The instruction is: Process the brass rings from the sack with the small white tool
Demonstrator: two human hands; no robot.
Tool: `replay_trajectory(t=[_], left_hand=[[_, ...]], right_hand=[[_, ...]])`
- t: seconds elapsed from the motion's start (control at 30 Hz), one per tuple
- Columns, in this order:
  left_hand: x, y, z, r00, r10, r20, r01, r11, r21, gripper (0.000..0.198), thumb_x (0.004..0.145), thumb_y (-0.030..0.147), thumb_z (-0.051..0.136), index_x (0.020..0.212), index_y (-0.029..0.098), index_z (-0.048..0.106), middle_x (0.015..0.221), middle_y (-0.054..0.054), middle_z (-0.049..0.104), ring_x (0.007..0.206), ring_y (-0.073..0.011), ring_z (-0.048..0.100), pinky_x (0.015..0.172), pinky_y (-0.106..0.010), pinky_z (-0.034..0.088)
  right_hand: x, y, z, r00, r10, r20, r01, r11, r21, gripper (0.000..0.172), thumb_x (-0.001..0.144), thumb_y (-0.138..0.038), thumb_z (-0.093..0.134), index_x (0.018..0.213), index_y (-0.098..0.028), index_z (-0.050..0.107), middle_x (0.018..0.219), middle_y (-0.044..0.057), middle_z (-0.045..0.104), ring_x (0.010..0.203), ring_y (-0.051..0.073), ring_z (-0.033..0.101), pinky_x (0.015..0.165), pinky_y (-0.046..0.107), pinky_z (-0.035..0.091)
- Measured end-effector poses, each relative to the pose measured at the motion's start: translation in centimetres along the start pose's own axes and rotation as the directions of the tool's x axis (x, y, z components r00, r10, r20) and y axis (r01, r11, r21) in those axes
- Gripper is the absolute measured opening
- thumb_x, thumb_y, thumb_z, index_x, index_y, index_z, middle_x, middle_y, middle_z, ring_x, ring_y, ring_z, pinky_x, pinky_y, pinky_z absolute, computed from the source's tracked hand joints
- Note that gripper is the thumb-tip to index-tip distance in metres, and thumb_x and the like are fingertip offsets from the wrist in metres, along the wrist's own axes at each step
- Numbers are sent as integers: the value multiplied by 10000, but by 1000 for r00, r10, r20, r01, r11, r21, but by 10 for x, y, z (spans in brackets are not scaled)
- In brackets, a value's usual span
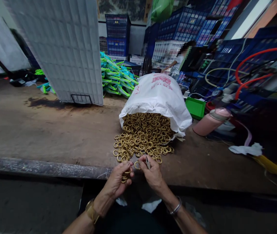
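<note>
On brown tabletop (31, 130), golden rings (144, 138); behind, blue crates (117, 31).

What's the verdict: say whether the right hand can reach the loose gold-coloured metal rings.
Probably yes: the right hand is beside the gold-coloured metal rings lying outside the red-printed white sack, nothing standing between, though the small metal tool it holds may hinder grasping.

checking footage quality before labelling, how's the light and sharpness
Head view: dim overall, dark below the tabletop, the white sack brighter; rings, left hand and right hand readable; blue crates at upper right lean and look soft, probably wide-angle stretch.
</note>
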State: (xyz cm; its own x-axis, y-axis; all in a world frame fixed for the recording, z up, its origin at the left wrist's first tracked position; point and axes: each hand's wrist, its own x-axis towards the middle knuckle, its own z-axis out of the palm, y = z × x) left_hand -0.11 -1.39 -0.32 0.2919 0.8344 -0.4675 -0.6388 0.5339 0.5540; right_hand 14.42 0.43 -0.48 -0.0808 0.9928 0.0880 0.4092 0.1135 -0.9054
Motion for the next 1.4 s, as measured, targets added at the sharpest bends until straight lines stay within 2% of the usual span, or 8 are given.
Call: replay_trajectory(t=[0.23,0.33,0.47,0.6,0.77,0.87,1.3,1.4], left_hand=[[-7,-3,8,996,77,48,-80,994,75,236,659,306,678,761,122,572,645,5,533,508,-68,491,359,-134,337],[-6,-7,6,982,189,13,-188,960,208,239,670,338,660,742,127,574,566,21,520,447,-62,452,353,-143,333],[-6,-10,5,937,346,-36,-277,804,526,234,699,365,615,711,136,574,472,48,491,335,-46,395,335,-154,324],[-9,-8,8,892,453,0,-353,696,625,213,699,347,613,681,136,585,479,49,483,343,-45,398,346,-151,321],[-10,-7,6,969,247,18,-219,821,527,243,724,397,582,718,158,534,427,67,453,318,-45,363,334,-147,292],[-10,-9,4,987,155,32,-154,893,423,251,727,413,575,741,171,508,478,61,470,350,-48,383,339,-144,294],[-16,-5,9,988,129,88,-149,949,276,316,686,438,620,703,174,449,590,45,479,404,-34,351,347,-141,232],[-15,-8,6,982,169,83,-185,944,272,302,703,443,604,741,180,461,576,55,460,404,-36,325,351,-141,221]], right_hand=[[-7,-6,3,980,-190,58,196,972,-131,134,816,-284,434,842,-194,529,718,3,570,643,118,504,615,219,386],[-6,-8,5,992,-113,56,119,986,-114,175,830,-336,415,795,-194,512,656,-20,523,604,109,471,579,208,369],[-4,-10,5,996,23,92,-21,1000,-15,291,842,-429,368,698,-194,462,569,-51,435,537,96,405,528,204,339],[-4,-8,7,988,77,137,-82,996,34,356,825,-479,366,628,-190,429,542,-55,408,515,92,377,510,211,319],[-4,-2,10,992,91,89,-92,996,3,308,807,-426,413,618,-184,431,554,-57,398,535,89,365,516,209,297],[-3,0,11,995,75,72,-72,996,-43,286,809,-386,414,610,-182,429,553,-63,370,530,82,334,514,205,287],[-6,-8,9,987,97,127,-113,987,119,239,814,-360,405,671,-182,476,577,-46,460,533,88,410,526,198,343],[-8,-8,6,989,108,101,-114,992,52,217,816,-334,383,698,-188,492,548,-45,465,493,94,408,485,198,329]])
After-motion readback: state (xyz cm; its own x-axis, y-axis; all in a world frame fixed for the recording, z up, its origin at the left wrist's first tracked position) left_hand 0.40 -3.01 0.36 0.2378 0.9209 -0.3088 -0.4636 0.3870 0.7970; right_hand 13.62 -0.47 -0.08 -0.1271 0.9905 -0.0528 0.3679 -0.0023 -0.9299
